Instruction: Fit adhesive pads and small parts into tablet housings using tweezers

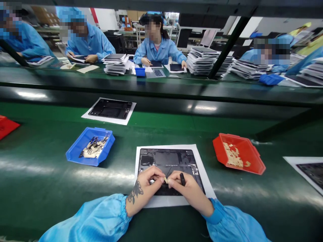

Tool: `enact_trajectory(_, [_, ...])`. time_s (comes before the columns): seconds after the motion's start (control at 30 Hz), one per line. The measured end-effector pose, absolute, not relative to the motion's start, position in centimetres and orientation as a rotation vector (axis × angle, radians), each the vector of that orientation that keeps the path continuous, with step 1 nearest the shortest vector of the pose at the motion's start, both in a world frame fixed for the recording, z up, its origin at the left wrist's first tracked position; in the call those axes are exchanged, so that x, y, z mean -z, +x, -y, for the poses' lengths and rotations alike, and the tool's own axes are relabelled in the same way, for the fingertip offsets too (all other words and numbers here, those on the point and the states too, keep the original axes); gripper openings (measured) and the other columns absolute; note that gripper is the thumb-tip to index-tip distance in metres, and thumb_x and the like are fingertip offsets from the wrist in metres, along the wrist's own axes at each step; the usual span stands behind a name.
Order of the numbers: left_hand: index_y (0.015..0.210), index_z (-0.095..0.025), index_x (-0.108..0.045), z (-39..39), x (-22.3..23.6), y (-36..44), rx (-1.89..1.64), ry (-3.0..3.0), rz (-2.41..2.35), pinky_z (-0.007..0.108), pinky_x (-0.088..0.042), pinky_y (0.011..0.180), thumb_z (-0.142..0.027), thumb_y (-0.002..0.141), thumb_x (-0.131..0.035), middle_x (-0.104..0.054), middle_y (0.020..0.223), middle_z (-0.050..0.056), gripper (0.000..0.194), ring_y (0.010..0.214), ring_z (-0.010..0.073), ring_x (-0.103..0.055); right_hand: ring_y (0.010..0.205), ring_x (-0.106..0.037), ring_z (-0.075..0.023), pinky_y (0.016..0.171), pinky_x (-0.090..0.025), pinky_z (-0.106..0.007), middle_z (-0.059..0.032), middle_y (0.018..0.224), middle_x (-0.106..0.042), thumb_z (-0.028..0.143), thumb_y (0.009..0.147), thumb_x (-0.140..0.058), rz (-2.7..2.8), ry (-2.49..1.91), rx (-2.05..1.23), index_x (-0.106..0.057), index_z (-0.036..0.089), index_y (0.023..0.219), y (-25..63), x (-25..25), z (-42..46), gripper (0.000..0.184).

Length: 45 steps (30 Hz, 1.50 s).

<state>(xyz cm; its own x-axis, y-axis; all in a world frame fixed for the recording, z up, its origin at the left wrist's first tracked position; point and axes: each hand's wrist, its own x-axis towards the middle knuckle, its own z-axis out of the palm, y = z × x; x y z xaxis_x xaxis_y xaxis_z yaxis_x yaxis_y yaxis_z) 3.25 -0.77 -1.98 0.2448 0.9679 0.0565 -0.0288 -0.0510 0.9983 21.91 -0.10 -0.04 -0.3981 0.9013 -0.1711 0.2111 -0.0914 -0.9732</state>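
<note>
A dark open device chassis (169,161) lies on a white sheet (202,174) in front of me on the green belt. My left hand (146,186) and my right hand (186,190) meet over its near edge. Their fingertips pinch one small tan piece (166,180) between them. My right hand also grips a thin black tool (182,178) that points upward. Thin black wires run from the chassis toward my fingertips.
A blue tray (75,153) of small parts sits to the left, a red tray (252,161) of tan pieces to the right. Another chassis on a sheet (111,109) lies farther back, one more at the right edge (310,171). Across the belt, several people in blue coats work beside stacks (202,60) of panels.
</note>
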Motion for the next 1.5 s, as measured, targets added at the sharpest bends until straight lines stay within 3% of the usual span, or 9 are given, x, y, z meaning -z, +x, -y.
enact_trajectory(0.33, [0.082, -0.013, -0.064, 0.9, 2.3, 3.5, -1.052, 1.242, -0.942, 0.025, -0.047, 0.068, -0.023, 0.084, -0.061, -0.060, 0.083, 0.004, 0.011, 0.072, 0.0131, -0.059, 0.069, -0.053, -0.0145, 0.066, -0.039, -0.026, -0.0017, 0.072, -0.057, 0.039, 0.089, -0.056, 1.745, -1.257, -1.376, -0.063, 0.016, 0.070, 21.8, 0.2, 0.3, 0.031])
enact_trajectory(0.6, [0.086, -0.012, -0.061, 1.0, 2.3, 3.8, -0.976, 1.012, -0.920, 0.020, -0.044, 0.063, -0.028, 0.082, -0.065, -0.061, 0.068, 0.001, 0.017, 0.064, 0.0097, -0.058, 0.070, -0.055, -0.0143, 0.067, -0.041, -0.025, -0.0019, 0.073, -0.059, 0.036, 0.091, -0.054, 1.776, -1.233, -1.312, -0.062, 0.017, 0.072, 21.9, 0.0, 0.3, 0.028])
enact_trajectory(1.2, [0.082, -0.016, -0.064, 1.2, 2.2, 4.0, -1.004, 1.422, -1.072, 0.023, -0.044, 0.067, -0.020, 0.085, -0.055, -0.058, 0.078, 0.003, 0.011, 0.072, 0.0135, -0.056, 0.068, -0.054, -0.0144, 0.065, -0.038, -0.025, -0.0013, 0.072, -0.057, 0.040, 0.092, -0.051, 1.778, -1.268, -1.257, -0.060, 0.017, 0.069, 21.9, 0.7, 0.3, 0.033])
enact_trajectory(1.5, [0.089, -0.017, -0.055, 1.8, 2.3, 4.4, -1.024, 1.383, -1.083, 0.024, -0.048, 0.070, -0.031, 0.087, -0.057, -0.063, 0.082, 0.004, 0.015, 0.073, 0.0138, -0.061, 0.069, -0.055, -0.0160, 0.065, -0.040, -0.026, -0.0025, 0.071, -0.058, 0.047, 0.092, -0.047, 1.801, -1.290, -1.216, -0.059, 0.017, 0.070, 22.0, 0.9, 0.3, 0.040])
